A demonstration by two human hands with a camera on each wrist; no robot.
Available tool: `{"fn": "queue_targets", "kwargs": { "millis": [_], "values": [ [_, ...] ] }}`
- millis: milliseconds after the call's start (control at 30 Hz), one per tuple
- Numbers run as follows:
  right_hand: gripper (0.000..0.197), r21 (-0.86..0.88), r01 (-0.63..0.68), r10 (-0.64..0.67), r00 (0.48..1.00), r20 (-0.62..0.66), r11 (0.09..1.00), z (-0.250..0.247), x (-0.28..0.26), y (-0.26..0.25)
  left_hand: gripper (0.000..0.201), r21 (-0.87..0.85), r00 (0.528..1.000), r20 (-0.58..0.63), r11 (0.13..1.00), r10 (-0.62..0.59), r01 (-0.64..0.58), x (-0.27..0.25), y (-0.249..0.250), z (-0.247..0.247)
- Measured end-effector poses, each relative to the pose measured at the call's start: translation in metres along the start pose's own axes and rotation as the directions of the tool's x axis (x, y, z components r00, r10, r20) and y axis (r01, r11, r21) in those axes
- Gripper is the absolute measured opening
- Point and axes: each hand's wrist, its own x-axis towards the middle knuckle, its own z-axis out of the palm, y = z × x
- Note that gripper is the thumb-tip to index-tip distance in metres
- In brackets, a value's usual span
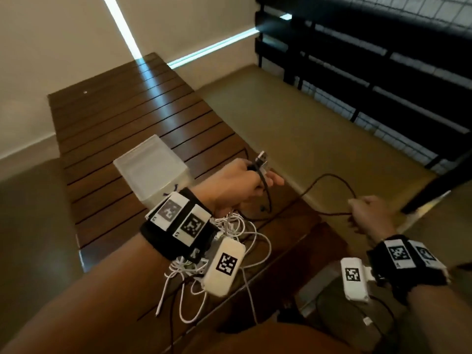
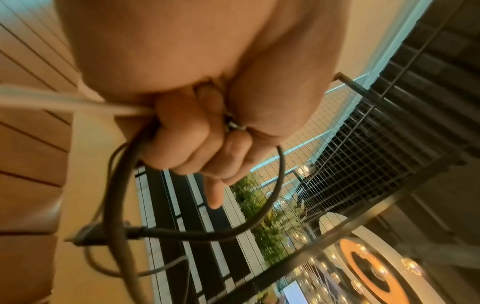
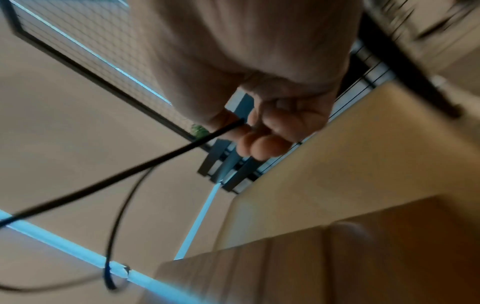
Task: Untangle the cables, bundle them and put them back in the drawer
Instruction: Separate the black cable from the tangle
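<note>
Early yet — left hand point(image 1: 235, 185) clamps plugs point(image 1: 261, 162), right hand point(image 1: 367, 213) pinches black cable point(image 1: 332, 178) at 3 o'clock; white cables point(image 1: 245, 241) tangled, box point(image 1: 150, 169) unfilled.

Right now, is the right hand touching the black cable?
Touching. The right wrist view shows the right hand pinching the black cable between thumb and fingers; the head view agrees.

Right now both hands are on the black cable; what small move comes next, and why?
Probably bring the right hand toward the left hand to lay one loop. The left grips the black cable near its plugs, the right pinches it further along, and slack arcs between them, free of the white cables.
</note>
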Motion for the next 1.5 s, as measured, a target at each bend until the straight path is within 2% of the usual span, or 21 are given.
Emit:
{"fn": "queue_targets", "kwargs": {
  "millis": [100,167,233,267,333,400,433,467,567,633,733,800,833,933,1000,1033,1067,1133,1367,1433,1500],
  "values": [
    [0.009,-0.226,-0.062,0.070,0.997,0.025,0.972,-0.019,0.001,0.030,0.022,0.140,1.000,0.003,0.990,-0.020,0.019,0.017,0.009,0.024],
    [0.048,-0.394,-0.032,0.071,0.994,0.084,0.918,-0.020,0.000,0.038,0.023,0.306,0.999,0.036,0.952,-0.017,0.005,0.029,0.012,0.040],
    [0.091,-0.388,0.157,-0.089,0.978,0.186,0.908,-0.016,-0.006,0.033,0.025,0.505,0.994,0.102,0.863,-0.050,-0.008,0.041,0.013,0.054],
    [0.099,-0.303,0.288,-0.230,0.950,0.213,0.908,-0.013,-0.012,0.024,0.024,0.580,0.987,0.135,0.815,-0.089,-0.006,0.046,0.015,0.060],
    [0.093,-0.093,0.576,-0.547,0.808,0.220,0.812,-0.005,-0.023,0.000,0.020,0.656,0.970,0.185,0.755,-0.155,-0.004,0.054,0.018,0.071],
    [0.070,-0.012,0.761,-0.738,0.632,0.236,0.648,0.004,-0.024,-0.017,0.023,0.684,0.966,0.184,0.729,-0.183,0.008,0.059,0.022,0.077],
    [0.055,-0.024,0.808,-0.780,0.577,0.242,0.589,0.005,-0.019,-0.018,0.023,0.689,0.968,0.171,0.725,-0.185,0.017,0.061,0.023,0.077],
    [0.040,-0.054,0.820,-0.788,0.565,0.246,0.570,0.003,-0.011,-0.016,0.023,0.680,0.973,0.151,0.733,-0.175,0.026,0.064,0.023,0.074],
    [0.019,-0.249,0.680,-0.616,0.731,0.292,0.689,-0.020,0.018,0.009,0.018,0.521,0.992,0.070,0.852,-0.101,0.050,0.067,0.025,0.059],
    [0.023,-0.450,0.472,-0.335,0.874,0.352,0.758,-0.044,0.041,0.042,0.019,0.348,0.995,0.086,0.937,-0.058,0.025,0.065,0.028,0.047],
    [0.023,-0.727,0.155,0.062,0.963,0.262,0.669,-0.067,0.061,0.086,0.021,0.109,0.984,0.174,0.992,0.047,-0.067,0.058,0.034,0.042],
    [0.045,-0.753,0.086,0.165,0.954,0.251,0.652,-0.068,0.060,0.097,0.023,-0.047,0.974,0.197,0.993,0.114,-0.107,0.057,0.034,0.047],
    [0.054,-0.714,0.113,0.127,0.954,0.273,0.691,-0.065,0.056,0.094,0.024,-0.119,0.969,0.206,0.987,0.135,-0.112,0.058,0.033,0.052],
    [0.053,-0.320,0.316,-0.198,0.915,0.351,0.893,-0.051,0.015,0.053,0.029,-0.262,0.961,0.206,0.957,0.185,-0.128,0.066,0.029,0.072],
    [0.041,0.164,0.289,-0.332,0.817,0.472,0.943,-0.038,-0.020,0.015,0.031,-0.319,0.961,0.174,0.936,0.213,-0.149,0.071,0.027,0.086],
    [0.036,0.300,0.246,-0.378,0.744,0.551,0.922,-0.031,-0.032,0.004,0.031,-0.344,0.964,0.151,0.926,0.219,-0.156,0.073,0.027,0.092],
    [0.033,0.318,0.284,-0.424,0.668,0.611,0.905,-0.022,-0.040,-0.004,0.031,-0.372,0.966,0.128,0.914,0.223,-0.162,0.075,0.028,0.097],
    [0.026,0.281,0.410,-0.488,0.591,0.642,0.868,-0.004,-0.045,-0.009,0.030,-0.432,0.966,0.090,0.883,0.242,-0.181,0.078,0.030,0.101],
    [0.032,0.489,0.077,-0.396,0.701,0.593,0.869,-0.005,-0.014,0.027,0.031,-0.511,0.964,-0.124,0.817,0.236,-0.266,0.082,0.034,0.057],
    [0.032,0.457,-0.005,-0.297,0.755,0.585,0.890,-0.013,-0.001,0.046,0.030,-0.481,0.959,-0.191,0.831,0.210,-0.278,0.084,0.031,0.036],
    [0.034,0.365,-0.031,-0.213,0.764,0.609,0.931,-0.011,0.006,0.058,0.026,-0.343,0.952,-0.233,0.899,0.201,-0.273,0.084,0.022,0.024]
  ]
}}
